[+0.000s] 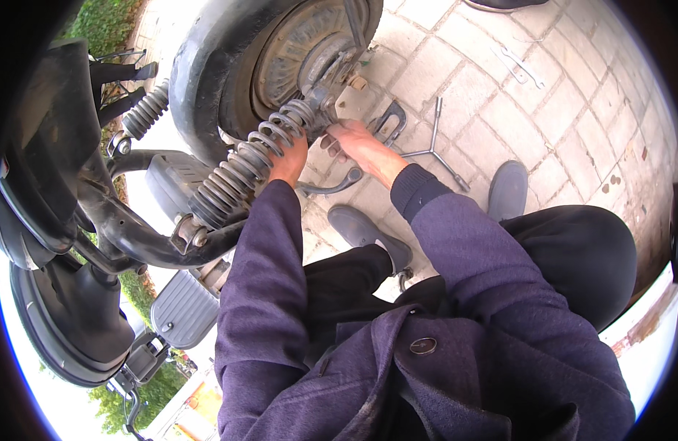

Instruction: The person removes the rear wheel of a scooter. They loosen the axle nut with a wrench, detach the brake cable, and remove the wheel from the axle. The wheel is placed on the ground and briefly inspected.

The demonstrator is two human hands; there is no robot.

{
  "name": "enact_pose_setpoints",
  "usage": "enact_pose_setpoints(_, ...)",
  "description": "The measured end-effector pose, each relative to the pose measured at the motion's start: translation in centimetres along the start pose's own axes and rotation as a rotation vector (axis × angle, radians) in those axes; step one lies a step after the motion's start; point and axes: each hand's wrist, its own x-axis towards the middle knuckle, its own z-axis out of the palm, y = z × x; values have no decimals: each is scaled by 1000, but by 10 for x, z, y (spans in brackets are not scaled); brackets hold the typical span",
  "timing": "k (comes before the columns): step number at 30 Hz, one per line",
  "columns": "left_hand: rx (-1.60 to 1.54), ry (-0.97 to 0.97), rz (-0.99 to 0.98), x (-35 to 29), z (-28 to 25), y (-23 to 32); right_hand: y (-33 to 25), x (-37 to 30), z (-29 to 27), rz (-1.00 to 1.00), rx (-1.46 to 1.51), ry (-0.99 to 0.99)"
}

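Note:
A coil-spring shock absorber (pixel 232 173) runs slantwise beside the wheel (pixel 195 81) of a scooter or small motorbike. My left hand (pixel 290 159) is closed around its coils near the wheel-side end, the fingertips partly hidden behind the spring. Just right of it, my right hand (pixel 348 140) has its fingers curled in at the shock's end fitting, by the wheel hub (pixel 320 66). Whatever those fingers pinch is hidden. At the other end, a bolt (pixel 199 239) joins the shock to the black frame (pixel 144 239).
On the brick paving (pixel 457 81) lie a Y-shaped socket wrench (pixel 432 151), a black bracket-like part (pixel 390 123) and a pair of spanners (pixel 521 67). A curved black lever (pixel 337 187) is near my shoe (pixel 368 231). A second shock absorber (pixel 146 114) shows at the far left.

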Motion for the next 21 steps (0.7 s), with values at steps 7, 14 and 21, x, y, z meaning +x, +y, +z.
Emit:
enact_pose_setpoints(7,-292,25,-138,-1,-5,8,7,9,-3,-84,-1,-61)
enact_pose_setpoints(14,-240,-26,-102,-4,-12,11,3,3,-2,-119,-6,-15)
enact_pose_setpoints(21,-174,-82,-151,-1,-13,12,7,8,-5,39,127,-99)
